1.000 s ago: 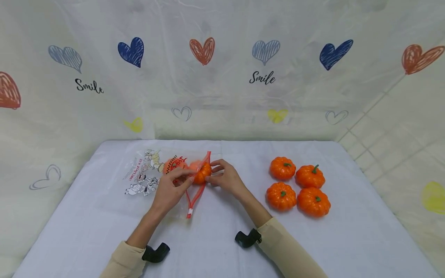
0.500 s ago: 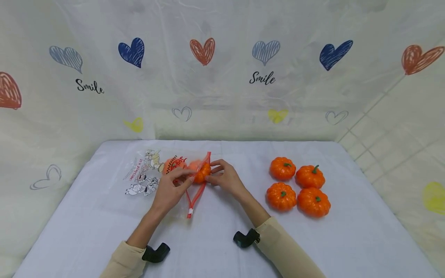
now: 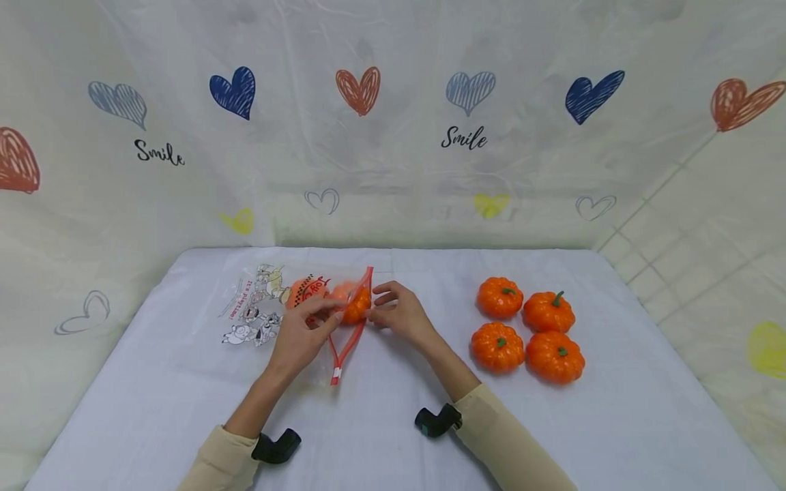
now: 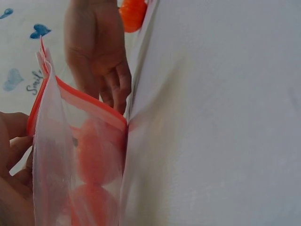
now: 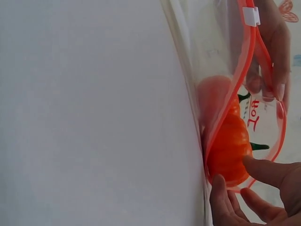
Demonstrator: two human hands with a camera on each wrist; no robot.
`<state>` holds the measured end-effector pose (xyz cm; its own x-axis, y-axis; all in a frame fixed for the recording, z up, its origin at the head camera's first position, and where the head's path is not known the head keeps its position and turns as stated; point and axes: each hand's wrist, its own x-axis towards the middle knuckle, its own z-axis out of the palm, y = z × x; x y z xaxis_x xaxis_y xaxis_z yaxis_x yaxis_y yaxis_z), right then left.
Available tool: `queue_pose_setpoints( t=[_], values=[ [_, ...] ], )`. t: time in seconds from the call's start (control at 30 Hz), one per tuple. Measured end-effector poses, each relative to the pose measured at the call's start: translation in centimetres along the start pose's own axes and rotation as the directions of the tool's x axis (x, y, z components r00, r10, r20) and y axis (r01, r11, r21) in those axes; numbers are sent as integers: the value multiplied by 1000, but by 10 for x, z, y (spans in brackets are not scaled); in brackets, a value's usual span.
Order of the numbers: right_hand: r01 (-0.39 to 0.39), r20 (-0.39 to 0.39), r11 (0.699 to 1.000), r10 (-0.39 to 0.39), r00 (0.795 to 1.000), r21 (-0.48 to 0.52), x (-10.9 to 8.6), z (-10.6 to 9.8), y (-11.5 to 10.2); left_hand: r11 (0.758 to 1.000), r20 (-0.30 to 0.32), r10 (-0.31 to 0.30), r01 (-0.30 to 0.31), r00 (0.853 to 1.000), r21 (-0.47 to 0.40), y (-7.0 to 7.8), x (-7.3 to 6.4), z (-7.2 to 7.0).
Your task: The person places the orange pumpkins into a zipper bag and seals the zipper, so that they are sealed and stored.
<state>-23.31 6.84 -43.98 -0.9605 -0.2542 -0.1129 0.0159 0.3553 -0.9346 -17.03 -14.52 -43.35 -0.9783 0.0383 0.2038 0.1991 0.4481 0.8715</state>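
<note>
A clear zip bag (image 3: 319,368) with a red zip edge and cartoon print lies on the white-covered table, its mouth facing right. The left hand (image 3: 301,334) pinches the upper side of the mouth and lifts it. Just inside the opening sits a small orange toy pumpkin (image 5: 228,153) with a green stem. More orange pumpkins (image 4: 94,157) show through the plastic, deeper in. The right hand (image 3: 400,315) is at the mouth, its thumb (image 5: 268,170) at the pumpkin's side and its other fingers (image 5: 221,202) by the lower rim, relaxed.
Several orange toy pumpkins (image 3: 499,348) stand in a group on the right of the table. A white slider (image 5: 251,16) sits at the near end of the zip edge. Behind the table hangs a pale sheet (image 3: 393,157) printed with hearts.
The right hand has drawn very slightly to the right from the pumpkin. The left hand, the bag and the pumpkins on the table stay where they were.
</note>
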Motion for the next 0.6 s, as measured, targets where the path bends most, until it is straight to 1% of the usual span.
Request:
queue_pose_setpoints(
  t=[0.2,0.33,0.47,0.6],
  values=[
    [34,27,999,-33,999,-31,-5,-14,-4,1000,3,-10,10,1000,-5,0,0,0],
    [64,38,994,-61,997,-88,-9,-25,-7,1000,3,-10,10,1000,-16,0,1,0],
    [51,40,989,-46,998,-138,-14,-35,-11,1000,7,-3,3,1000,-22,0,2,1],
    [39,42,988,-33,999,-147,-18,-44,-14,1000,7,-5,5,1000,-25,0,1,0]
  ],
)
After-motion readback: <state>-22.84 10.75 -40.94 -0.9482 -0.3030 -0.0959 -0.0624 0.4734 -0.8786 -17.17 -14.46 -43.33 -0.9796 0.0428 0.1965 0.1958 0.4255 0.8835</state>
